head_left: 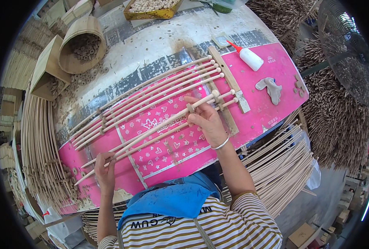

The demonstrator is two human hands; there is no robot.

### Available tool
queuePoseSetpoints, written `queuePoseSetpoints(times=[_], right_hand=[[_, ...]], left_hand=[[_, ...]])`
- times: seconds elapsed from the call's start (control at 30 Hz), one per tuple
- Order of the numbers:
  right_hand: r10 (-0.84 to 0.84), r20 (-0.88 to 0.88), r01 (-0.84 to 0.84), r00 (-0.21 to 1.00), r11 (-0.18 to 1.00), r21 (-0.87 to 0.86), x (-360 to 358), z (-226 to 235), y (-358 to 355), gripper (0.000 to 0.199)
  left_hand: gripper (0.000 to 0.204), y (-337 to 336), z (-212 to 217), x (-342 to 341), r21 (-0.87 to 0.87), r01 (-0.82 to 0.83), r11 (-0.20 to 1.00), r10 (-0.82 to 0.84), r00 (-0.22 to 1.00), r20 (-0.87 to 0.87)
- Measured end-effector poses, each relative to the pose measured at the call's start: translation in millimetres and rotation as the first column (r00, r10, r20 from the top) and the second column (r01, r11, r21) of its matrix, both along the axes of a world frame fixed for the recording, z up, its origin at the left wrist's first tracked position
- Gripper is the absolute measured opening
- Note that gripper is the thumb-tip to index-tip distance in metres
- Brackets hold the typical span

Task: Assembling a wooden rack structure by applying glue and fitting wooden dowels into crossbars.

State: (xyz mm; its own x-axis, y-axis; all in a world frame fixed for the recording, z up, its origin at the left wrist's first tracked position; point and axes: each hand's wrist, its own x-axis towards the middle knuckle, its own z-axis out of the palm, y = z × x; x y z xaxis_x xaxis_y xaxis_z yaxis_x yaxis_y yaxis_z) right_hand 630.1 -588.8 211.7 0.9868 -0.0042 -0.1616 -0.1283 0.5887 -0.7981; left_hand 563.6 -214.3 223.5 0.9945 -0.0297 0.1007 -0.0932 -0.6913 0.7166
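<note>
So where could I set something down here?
The bright pink sheet looks bare between the crumpled grey glove and pale wooden bar, and right of the red-tipped white bottle. Long wooden rods, left hand and right hand crowd its left part; brown wooden rings lie beside the round wooden tub.

I see, on my feed, a hot-pink sheet (pixel 290 76) printed with white hearts and butterflies, pale cream rods (pixel 151 133), a white bottle (pixel 251 60) with a red nozzle (pixel 234 46), a yellow tray (pixel 151 15), a blue cloth (pixel 172 199), and a brown-and-white striped shirt (pixel 172 234).
</note>
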Motion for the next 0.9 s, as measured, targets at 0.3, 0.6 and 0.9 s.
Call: queuePoseSetpoints(times=[0.3,0.6,0.9], right_hand=[[0.074,-0.104,-0.098,0.992,0.960,-0.262,-6,-29,-29,0.044],[-0.001,-0.103,-0.018,0.995,0.983,-0.182,-8,-24,-30,0.028],[-0.033,-0.102,-0.015,0.994,0.898,-0.439,-6,-26,-38,0.025]], left_hand=[[0.017,-6,0,9,0.012,0.040,0.999,-0.040,0.999,0.033],[0.018,-14,-1,18,0.019,0.045,0.999,-0.045,0.999,0.024],[0.015,-15,-9,26,0.016,0.059,0.998,-0.059,0.998,0.027]])
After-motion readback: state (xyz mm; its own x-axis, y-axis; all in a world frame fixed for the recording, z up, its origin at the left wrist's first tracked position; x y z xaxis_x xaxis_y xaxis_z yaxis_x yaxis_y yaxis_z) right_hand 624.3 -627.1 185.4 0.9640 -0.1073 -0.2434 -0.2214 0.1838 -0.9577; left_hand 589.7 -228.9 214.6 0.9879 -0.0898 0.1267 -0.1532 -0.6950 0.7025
